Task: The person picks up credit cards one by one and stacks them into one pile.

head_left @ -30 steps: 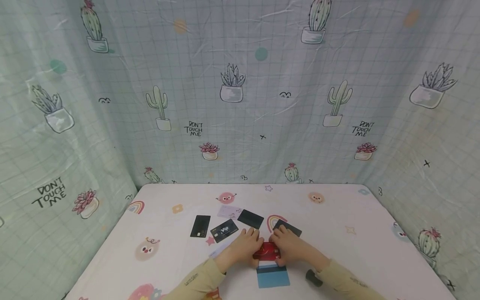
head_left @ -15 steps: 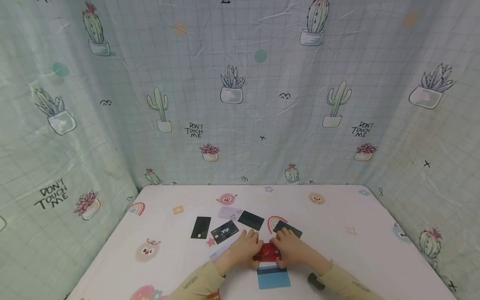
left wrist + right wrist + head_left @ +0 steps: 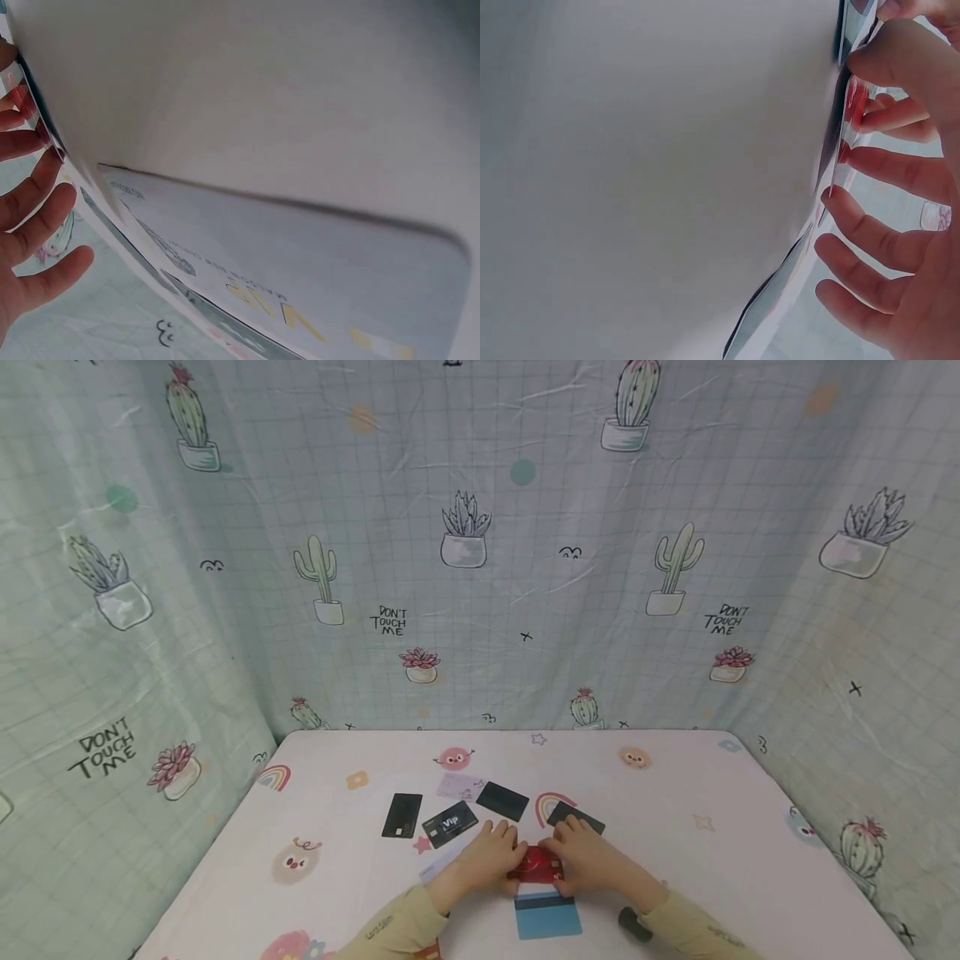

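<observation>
A glossy red card (image 3: pixel 536 865) lies at the front middle of the table, between both hands. My left hand (image 3: pixel 491 858) holds its left edge with thumb and fingers. On the opposite side my right hand (image 3: pixel 583 860) grips the right edge the same way. In the right wrist view, the thumb and index finger of my right hand (image 3: pixel 896 180) span the red card (image 3: pixel 857 105), seen nearly edge-on. The left wrist view has my left hand (image 3: pixel 34 225) at the red card (image 3: pixel 30 109), outer fingers spread. Just below lies a blue card (image 3: pixel 547 920) with a dark stripe.
Farther back lie a black Vip card (image 3: pixel 450 823), black cards (image 3: pixel 402 815) (image 3: pixel 502 801) (image 3: pixel 576 817) and a lilac card (image 3: pixel 461 786). A pale VIP card (image 3: pixel 285 255) lies beside my left hand. A dark cylindrical object (image 3: pixel 634 924) is by the right sleeve; an orange-red item (image 3: pixel 428 951) by the left.
The view has shifted very slightly. Both hands stay at the red card's edges, and the other cards keep their places.
</observation>
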A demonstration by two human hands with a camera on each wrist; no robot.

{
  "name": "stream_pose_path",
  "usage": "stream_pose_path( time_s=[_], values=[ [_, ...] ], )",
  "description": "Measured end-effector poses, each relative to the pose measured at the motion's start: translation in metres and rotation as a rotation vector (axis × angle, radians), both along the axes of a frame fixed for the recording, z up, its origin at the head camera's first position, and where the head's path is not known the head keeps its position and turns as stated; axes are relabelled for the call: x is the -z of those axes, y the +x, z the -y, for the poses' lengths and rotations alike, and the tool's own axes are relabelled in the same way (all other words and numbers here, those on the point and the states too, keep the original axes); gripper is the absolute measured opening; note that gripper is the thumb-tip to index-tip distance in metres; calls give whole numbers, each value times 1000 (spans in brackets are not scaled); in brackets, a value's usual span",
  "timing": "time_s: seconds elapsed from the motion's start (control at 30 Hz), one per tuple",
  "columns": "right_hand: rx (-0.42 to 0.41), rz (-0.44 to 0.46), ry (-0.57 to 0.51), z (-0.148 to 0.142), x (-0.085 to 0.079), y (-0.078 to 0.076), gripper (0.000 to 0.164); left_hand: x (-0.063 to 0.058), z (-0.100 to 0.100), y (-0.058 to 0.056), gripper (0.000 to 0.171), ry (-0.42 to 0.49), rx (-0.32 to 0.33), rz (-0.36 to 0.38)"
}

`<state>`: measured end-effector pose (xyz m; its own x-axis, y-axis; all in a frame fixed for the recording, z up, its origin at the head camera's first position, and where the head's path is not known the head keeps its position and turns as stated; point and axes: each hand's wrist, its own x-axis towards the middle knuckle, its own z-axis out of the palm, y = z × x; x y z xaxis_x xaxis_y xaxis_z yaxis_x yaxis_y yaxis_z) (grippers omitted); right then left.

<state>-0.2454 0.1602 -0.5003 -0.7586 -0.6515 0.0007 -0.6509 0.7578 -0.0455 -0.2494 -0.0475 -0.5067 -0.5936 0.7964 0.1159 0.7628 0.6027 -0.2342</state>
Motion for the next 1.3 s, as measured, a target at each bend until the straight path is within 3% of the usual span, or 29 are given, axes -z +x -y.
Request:
stream_pose_path(
  time_s=[0.7,1.3],
  values=[
    [-16,-26,-49,-5,-2,3,51,-5,0,4,51,5,-18,41],
    [-6,-16,-56,-6,-5,5,53,-2,4,4,49,26,-21,-10]
  ],
)
